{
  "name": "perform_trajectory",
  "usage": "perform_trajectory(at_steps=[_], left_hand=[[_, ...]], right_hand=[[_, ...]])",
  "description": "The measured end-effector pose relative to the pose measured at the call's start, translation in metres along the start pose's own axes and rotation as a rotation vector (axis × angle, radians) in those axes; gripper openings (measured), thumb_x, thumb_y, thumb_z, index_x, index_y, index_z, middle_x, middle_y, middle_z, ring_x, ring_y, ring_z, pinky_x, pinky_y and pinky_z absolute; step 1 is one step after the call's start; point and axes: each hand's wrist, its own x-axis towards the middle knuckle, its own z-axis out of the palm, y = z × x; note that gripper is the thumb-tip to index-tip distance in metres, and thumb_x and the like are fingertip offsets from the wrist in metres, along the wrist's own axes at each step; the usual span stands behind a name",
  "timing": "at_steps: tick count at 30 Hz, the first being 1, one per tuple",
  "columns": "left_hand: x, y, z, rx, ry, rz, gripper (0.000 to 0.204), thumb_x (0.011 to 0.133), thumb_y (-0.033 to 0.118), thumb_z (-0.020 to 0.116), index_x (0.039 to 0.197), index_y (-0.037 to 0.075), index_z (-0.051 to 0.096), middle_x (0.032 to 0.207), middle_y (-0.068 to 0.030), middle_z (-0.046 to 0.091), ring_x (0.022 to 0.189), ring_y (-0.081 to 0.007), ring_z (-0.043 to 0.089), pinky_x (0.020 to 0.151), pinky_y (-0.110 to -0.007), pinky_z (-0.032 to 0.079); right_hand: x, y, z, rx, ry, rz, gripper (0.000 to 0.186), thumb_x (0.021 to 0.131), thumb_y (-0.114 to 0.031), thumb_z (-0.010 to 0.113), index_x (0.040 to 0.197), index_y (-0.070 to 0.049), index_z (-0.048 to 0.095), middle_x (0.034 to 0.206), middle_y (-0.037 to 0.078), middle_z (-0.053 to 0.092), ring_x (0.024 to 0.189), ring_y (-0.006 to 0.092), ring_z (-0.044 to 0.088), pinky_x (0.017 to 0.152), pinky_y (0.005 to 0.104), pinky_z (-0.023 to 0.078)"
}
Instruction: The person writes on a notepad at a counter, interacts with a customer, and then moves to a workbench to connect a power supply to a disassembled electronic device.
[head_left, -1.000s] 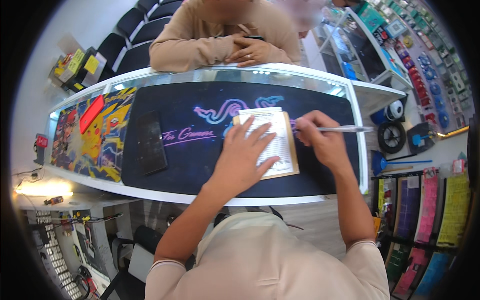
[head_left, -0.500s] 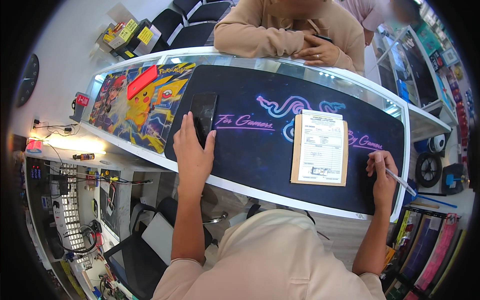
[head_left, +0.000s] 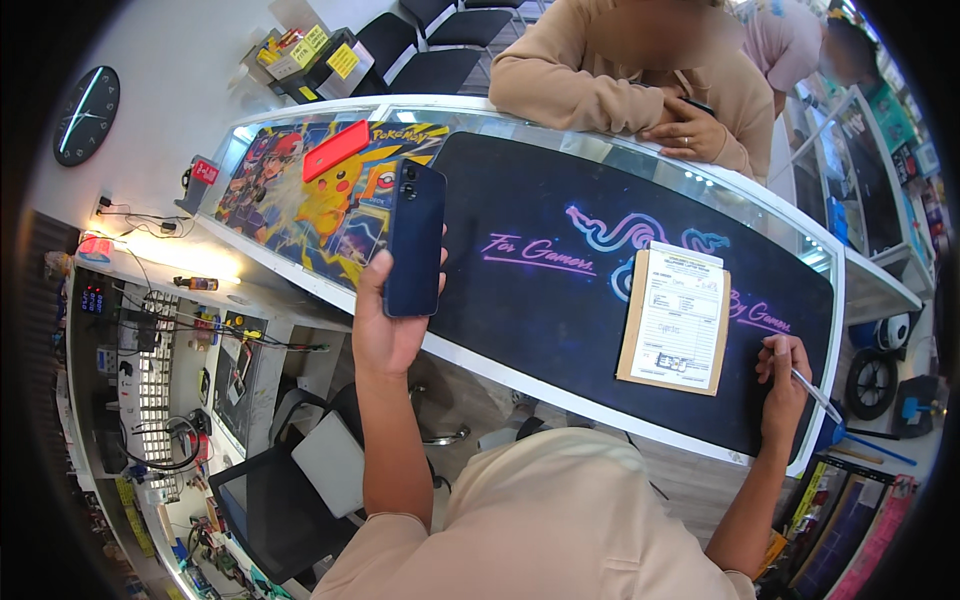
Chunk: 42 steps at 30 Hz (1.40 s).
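A dark blue smartphone [head_left: 415, 250] is held up in my left hand [head_left: 392, 335] over the counter's left half, its back and camera lenses facing the head camera. My right hand [head_left: 783, 375], near the right end of the black mat [head_left: 530, 190], has its fingers closed around a white or silver pen [head_left: 815, 395]. Just left of that hand, a tan clipboard [head_left: 631, 355] with a white form [head_left: 680, 315] on it lies on the mat. A red phone case [head_left: 336, 150] sits on the colourful cartoon mat [head_left: 260, 190] at the left.
Across the glass counter [head_left: 360, 107], a person [head_left: 555, 70] in beige leans with hands clasped [head_left: 690, 130]; another person [head_left: 775, 40] stands behind. Black chairs [head_left: 430, 70] line the wall. A cluttered workbench [head_left: 230, 370] and black seat [head_left: 260, 510] stand at lower left; display racks [head_left: 840, 500] at right.
My left hand has left the form, moved to the dark phone and lifted it, back outward. My right hand, with the pen, has drawn away from the clipboard. The view has swung leftward.
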Motion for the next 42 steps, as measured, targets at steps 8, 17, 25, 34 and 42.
perform_trajectory(at_steps=[8, 17, 25, 34, 42], left_hand=[[0.009, -0.044, 0.029, 0.881, 0.202, 0.251, 0.066, 0.097, 0.026, 0.078, 0.154, 0.002, 0.054, 0.150, -0.0236, 0.056, 0.129, -0.0250, 0.059, 0.111, -0.036, 0.046], [0.005, -0.062, 0.035, 1.754, 0.262, 0.414, 0.065, 0.093, 0.035, 0.080, 0.148, 0.007, 0.059, 0.161, -0.0159, 0.050, 0.153, -0.0375, 0.035, 0.124, -0.057, 0.023], [-0.001, -0.117, 0.130, 1.505, -0.567, 0.557, 0.047, 0.097, 0.032, 0.078, 0.139, 0.014, 0.070, 0.150, -0.0072, 0.064, 0.147, -0.0338, 0.048, 0.126, -0.053, 0.025], [0.007, -0.167, 0.156, 1.770, -0.783, 0.433, 0.103, 0.085, 0.065, 0.080, 0.166, 0.014, 0.043, 0.175, -0.0033, 0.037, 0.165, -0.0317, 0.021, 0.133, -0.057, 0.016], [0.008, -0.171, 0.152, 1.753, -0.758, 0.465, 0.106, 0.083, 0.069, 0.079, 0.166, 0.016, 0.043, 0.174, -0.0028, 0.037, 0.164, -0.0307, 0.024, 0.133, -0.054, 0.017]], right_hand=[[-0.001, 0.000, -0.001, 0.001, -0.005, 0.008, 0.032, 0.113, -0.033, 0.061, 0.103, -0.004, 0.070, 0.086, 0.000, 0.062, 0.075, 0.0074, 0.055, 0.065, 0.0236, 0.043], [-0.003, -0.003, 0.002, 0.026, 0.001, 0.025, 0.033, 0.112, -0.032, 0.062, 0.101, -0.003, 0.072, 0.081, 0.001, 0.065, 0.071, 0.0075, 0.056, 0.065, 0.0236, 0.044], [0.015, -0.031, 0.014, -0.087, -0.218, 0.056, 0.030, 0.105, -0.034, 0.071, 0.098, -0.005, 0.076, 0.083, 0.002, 0.073, 0.074, 0.0083, 0.064, 0.064, 0.0255, 0.047], [0.028, -0.034, 0.058, -0.228, -0.334, -0.120, 0.031, 0.100, -0.030, 0.076, 0.098, 0.001, 0.073, 0.081, 0.010, 0.072, 0.071, 0.0155, 0.061, 0.065, 0.0342, 0.047], [0.020, -0.018, 0.059, -0.209, -0.303, -0.216, 0.025, 0.103, -0.025, 0.073, 0.096, -0.001, 0.076, 0.081, 0.007, 0.074, 0.072, 0.0117, 0.063, 0.067, 0.0295, 0.048]])
